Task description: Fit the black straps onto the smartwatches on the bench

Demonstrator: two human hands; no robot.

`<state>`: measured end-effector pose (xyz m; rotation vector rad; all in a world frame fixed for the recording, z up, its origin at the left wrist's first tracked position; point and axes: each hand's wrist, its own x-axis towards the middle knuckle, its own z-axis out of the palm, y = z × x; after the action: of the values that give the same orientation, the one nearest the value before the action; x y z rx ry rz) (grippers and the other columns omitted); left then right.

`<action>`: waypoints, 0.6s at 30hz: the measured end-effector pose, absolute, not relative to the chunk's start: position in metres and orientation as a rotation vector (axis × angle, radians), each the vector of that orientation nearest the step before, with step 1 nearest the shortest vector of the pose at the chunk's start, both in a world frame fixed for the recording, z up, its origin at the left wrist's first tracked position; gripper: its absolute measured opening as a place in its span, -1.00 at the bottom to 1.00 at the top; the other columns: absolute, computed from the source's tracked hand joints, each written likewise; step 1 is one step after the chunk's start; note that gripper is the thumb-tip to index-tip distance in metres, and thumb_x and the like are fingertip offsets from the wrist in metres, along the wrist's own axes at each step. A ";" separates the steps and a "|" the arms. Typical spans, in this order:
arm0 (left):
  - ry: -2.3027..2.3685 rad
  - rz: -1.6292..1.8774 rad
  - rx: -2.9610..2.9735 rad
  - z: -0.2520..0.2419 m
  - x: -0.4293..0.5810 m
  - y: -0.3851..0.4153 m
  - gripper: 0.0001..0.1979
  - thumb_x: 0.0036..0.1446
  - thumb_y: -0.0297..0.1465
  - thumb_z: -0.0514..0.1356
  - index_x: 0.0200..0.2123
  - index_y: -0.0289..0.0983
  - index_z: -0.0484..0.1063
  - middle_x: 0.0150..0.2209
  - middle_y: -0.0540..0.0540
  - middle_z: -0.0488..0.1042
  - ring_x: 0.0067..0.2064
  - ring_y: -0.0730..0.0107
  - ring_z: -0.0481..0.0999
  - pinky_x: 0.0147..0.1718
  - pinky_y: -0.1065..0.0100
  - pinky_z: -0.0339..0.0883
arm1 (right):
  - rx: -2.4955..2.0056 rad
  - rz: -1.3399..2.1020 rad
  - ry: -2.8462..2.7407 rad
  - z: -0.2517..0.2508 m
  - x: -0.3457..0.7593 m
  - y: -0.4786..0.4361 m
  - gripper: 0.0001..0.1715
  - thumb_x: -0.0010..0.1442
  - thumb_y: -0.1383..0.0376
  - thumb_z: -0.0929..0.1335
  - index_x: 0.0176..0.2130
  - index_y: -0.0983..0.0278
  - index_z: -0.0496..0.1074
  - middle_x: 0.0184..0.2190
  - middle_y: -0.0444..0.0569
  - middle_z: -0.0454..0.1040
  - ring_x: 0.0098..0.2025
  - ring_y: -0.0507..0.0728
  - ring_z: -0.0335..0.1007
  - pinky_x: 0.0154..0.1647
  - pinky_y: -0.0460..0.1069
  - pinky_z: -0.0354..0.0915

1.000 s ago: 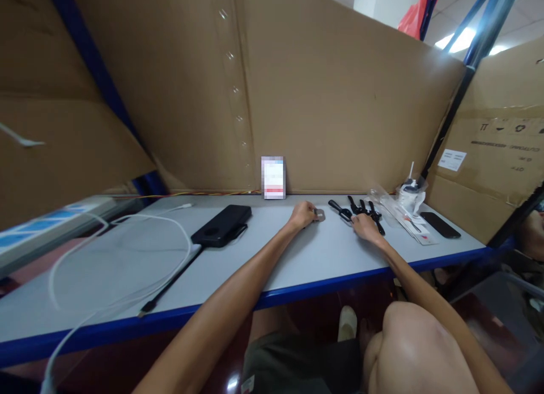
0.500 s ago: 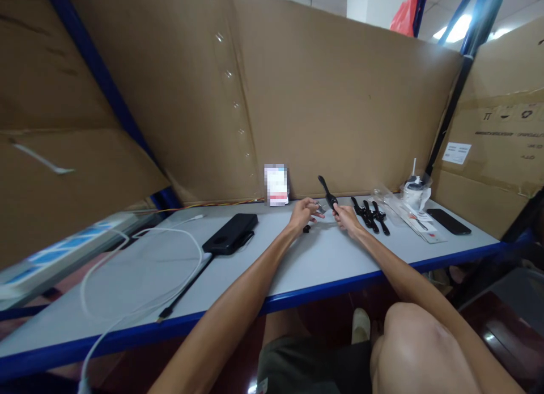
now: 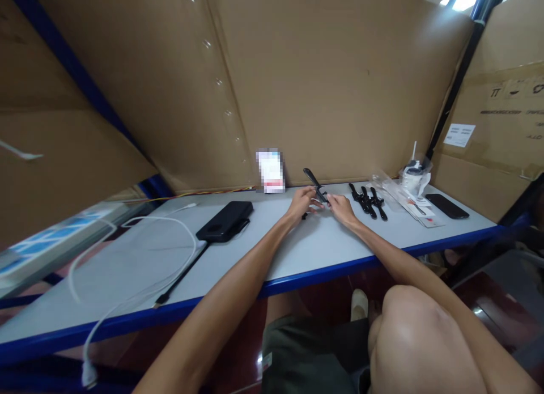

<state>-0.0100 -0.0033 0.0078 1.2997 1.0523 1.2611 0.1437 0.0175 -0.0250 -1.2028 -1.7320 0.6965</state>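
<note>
Both hands meet above the middle of the grey table (image 3: 127,263). My right hand (image 3: 341,208) grips a black watch strap (image 3: 313,182) that sticks up and to the left. My left hand (image 3: 302,203) pinches the strap's lower end, where a small grey piece was held; that piece is hidden by the fingers. A tiny black part (image 3: 304,216) lies on the table just under my left hand. A row of black watch straps (image 3: 368,200) lies to the right of my right hand.
A black power bank (image 3: 224,220) with a white cable (image 3: 127,269) lies left. At right are clear plastic bags with a bottle (image 3: 411,178) and a black phone (image 3: 447,206). Cardboard walls enclose the back and sides. My knee (image 3: 416,331) is below the table edge.
My right hand picked a strap from the row and carried it left to my left hand. The left hand lifted off the table with its small grey piece; the hands are now together.
</note>
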 end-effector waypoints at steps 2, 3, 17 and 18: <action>1.041 1.255 1.292 0.009 -0.009 -0.004 -0.78 0.14 -0.23 0.18 -0.28 -0.28 0.32 -0.37 -0.10 0.52 -0.47 0.39 0.55 -0.64 0.50 0.24 | -1.218 0.593 -1.754 -0.023 0.143 0.014 -0.50 0.36 0.12 0.16 -0.48 0.29 0.40 -0.53 -0.08 0.45 -0.43 0.06 0.34 -0.38 -0.10 0.12; 1.038 1.256 1.295 0.009 -0.009 -0.005 -0.73 0.14 -0.19 0.19 -0.28 -0.29 0.33 -0.37 -0.11 0.52 -0.48 0.40 0.54 -0.65 0.50 0.23 | -1.225 0.549 -1.776 -0.022 0.143 0.013 -0.50 0.37 0.14 0.15 -0.48 0.29 0.41 -0.51 -0.07 0.47 -0.41 0.07 0.35 -0.36 -0.09 0.12; 1.103 1.300 1.402 0.001 -0.006 0.002 -0.69 0.16 -0.21 0.23 -0.46 -0.35 0.39 -0.57 -0.11 0.49 -0.57 0.42 0.47 -0.65 0.48 0.18 | -1.122 0.487 -1.936 -0.020 0.137 0.004 -0.46 0.40 0.18 0.14 -0.44 0.30 0.49 -0.46 -0.04 0.51 -0.38 0.09 0.37 -0.30 -0.09 0.13; 1.109 1.312 1.407 0.000 -0.006 0.003 -0.69 0.16 -0.21 0.23 -0.47 -0.35 0.39 -0.58 -0.11 0.48 -0.58 0.43 0.46 -0.66 0.48 0.18 | -1.091 0.541 -1.928 -0.020 0.137 0.005 -0.46 0.40 0.15 0.14 -0.44 0.30 0.49 -0.46 -0.05 0.50 -0.37 0.09 0.38 -0.29 -0.09 0.14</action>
<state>-0.0062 0.0034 -0.0004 1.4070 1.1091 1.3124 0.1373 0.0050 -0.0204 -1.0914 -1.9284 0.5413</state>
